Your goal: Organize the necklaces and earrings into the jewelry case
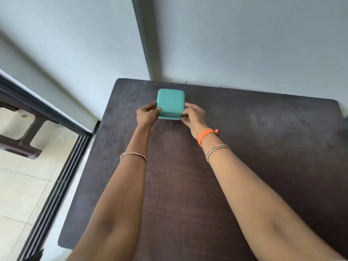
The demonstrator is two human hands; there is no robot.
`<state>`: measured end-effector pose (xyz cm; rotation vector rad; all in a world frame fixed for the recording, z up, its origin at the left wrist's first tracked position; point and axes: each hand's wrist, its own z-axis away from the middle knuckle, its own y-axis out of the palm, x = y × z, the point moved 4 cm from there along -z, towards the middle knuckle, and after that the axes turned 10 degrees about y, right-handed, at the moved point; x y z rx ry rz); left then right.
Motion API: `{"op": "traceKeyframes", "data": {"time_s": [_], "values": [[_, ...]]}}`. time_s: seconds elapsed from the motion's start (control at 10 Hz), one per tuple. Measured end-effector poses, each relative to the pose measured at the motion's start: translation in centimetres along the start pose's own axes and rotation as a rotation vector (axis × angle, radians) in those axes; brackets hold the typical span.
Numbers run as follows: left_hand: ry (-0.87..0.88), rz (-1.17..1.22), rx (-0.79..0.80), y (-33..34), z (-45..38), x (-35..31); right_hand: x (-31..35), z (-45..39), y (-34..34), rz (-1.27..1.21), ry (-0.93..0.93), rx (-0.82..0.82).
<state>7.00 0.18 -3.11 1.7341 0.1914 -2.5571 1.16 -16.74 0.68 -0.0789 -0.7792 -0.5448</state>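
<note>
A closed teal jewelry case [170, 102] with rounded corners sits on the dark brown table [244, 147], near its far left corner. My left hand [146, 115] grips the case's left side, thumb on the lid's front edge. My right hand [194, 115] grips its right side, fingers by the front seam. Both arms stretch forward across the table. No necklaces or earrings are in view.
Grey walls stand close behind the table, with a dark vertical strip [143, 38] at the corner. To the left are a dark sliding-door track [56, 176], a tiled floor [18, 185] and a dark brown piece of furniture [20, 146].
</note>
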Motion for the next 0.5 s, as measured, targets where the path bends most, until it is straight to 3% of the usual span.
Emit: {"op": "traceKeyframes", "data": {"time_s": [0.3, 0.4, 0.5], "values": [[-0.018, 0.044, -0.039, -0.7, -0.9, 1.3, -1.9, -2.8, 0.8, 0.293, -0.160, -0.161], [0.064, 0.135, -0.129, -0.1, 1.9, 0.6, -1.9, -2.2, 0.7, 0.379, -0.238, -0.149], [0.149, 0.011, -0.273, 0.3, 4.3, -0.1, -1.2, -0.9, 0.0, 0.460, -0.277, -0.203]]}}
